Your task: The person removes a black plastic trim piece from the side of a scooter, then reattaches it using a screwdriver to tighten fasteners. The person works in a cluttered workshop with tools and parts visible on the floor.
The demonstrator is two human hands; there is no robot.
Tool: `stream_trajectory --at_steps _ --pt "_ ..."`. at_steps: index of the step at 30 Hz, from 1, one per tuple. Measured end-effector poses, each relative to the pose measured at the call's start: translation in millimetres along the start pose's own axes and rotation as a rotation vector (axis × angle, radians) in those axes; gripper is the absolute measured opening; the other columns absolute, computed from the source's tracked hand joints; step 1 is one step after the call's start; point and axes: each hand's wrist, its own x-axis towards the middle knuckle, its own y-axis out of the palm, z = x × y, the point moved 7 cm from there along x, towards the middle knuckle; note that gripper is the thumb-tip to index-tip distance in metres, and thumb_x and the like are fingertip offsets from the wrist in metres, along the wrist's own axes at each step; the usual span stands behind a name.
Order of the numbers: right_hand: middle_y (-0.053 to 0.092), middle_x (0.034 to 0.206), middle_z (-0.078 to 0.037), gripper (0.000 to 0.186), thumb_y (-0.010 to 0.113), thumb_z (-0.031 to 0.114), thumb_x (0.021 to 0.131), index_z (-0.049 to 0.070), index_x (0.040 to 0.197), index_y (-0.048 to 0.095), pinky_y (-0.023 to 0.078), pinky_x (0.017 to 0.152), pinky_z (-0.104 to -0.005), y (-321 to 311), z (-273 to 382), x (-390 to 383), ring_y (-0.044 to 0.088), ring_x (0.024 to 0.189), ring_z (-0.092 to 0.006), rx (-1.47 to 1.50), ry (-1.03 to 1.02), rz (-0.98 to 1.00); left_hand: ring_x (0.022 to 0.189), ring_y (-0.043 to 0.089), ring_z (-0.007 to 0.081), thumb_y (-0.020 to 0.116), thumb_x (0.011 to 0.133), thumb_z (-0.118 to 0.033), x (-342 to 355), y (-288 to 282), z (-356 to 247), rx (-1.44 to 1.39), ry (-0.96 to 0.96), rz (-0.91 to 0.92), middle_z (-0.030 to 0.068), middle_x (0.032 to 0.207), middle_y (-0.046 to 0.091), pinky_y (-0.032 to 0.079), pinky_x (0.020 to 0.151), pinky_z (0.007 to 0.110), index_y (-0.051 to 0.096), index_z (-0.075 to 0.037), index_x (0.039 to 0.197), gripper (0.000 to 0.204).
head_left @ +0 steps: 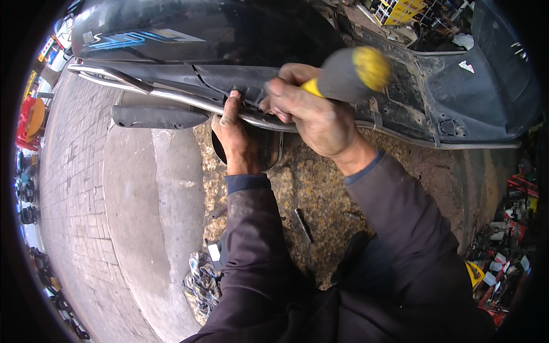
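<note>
A black scooter body [269, 34] with a blue decal spans the top of the head view, a chrome side rail [197, 102] along its lower edge. My left hand [233, 134] is closed around the rail; one fingertip presses the dark lower side panel [226, 75], and the other fingers are hidden underneath. In my closed right hand [323, 117] is a screwdriver [346, 74] with a black and yellow handle, its rear end blurred and tilted toward me. The screwdriver's tip is hidden behind my fingers, close to the panel's lower edge.
A dark rod-like tool [303, 226] lies on the stained floor [309, 188] below my hands. Crumpled patterned cloth [203, 286] rests left of my legs. Tools and parts [497, 263] clutter the right side. The scooter's bare footboard [400, 86] extends right, and brick paving [74, 171] lies left.
</note>
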Motion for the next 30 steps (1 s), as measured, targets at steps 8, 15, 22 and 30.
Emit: stream_trajectory --at_steps 8,15,22,30 --pt "0.039 0.055 0.003 0.037 0.056 0.021 0.098 0.011 0.064 0.047 0.047 0.062 -0.0308 -23 -3 13 0.042 0.052 -0.0092 0.345 -0.061 -0.038 0.088 0.061 0.0231 0.063 0.09 -0.02 -1 0 -4 0.066 0.029 -0.028 0.0105 0.099 0.062 0.05 0.086 0.036 0.06 0.001 0.106 0.027" --pt "0.038 0.053 0.002 0.039 0.057 0.021 0.096 0.01 0.06 0.046 0.048 0.06 -0.0321 -29 -8 19 0.04 0.049 -0.0097 0.29 -0.031 -0.054 0.082 0.055 0.0213 0.064 0.089 -0.02 -1 -3 2 0.018 0.011 -0.009 0.006 0.09 0.057 0.048 0.081 0.037 0.058 -0.004 0.095 0.018" --pt "0.045 0.054 0.002 0.033 0.059 0.02 0.094 0.006 0.064 0.055 0.047 0.056 -0.0292 -25 -4 18 0.044 0.05 -0.0091 0.225 -0.032 -0.052 0.086 0.057 0.0241 0.064 0.085 -0.019 0 -7 4 0.0 -0.015 0.034 0.0078 0.093 0.057 0.048 0.084 0.039 0.056 -0.003 0.097 0.022" --pt "0.041 0.049 0.002 0.037 0.059 0.018 0.093 0.009 0.058 0.049 0.049 0.054 -0.0314 -29 -4 29 0.04 0.044 -0.0095 0.226 -0.004 -0.048 0.077 0.053 0.019 0.061 0.083 -0.012 -8 -2 -1 0.03 0.029 -0.015 0.005 0.082 0.054 0.046 0.077 0.035 0.055 -0.003 0.085 0.011"
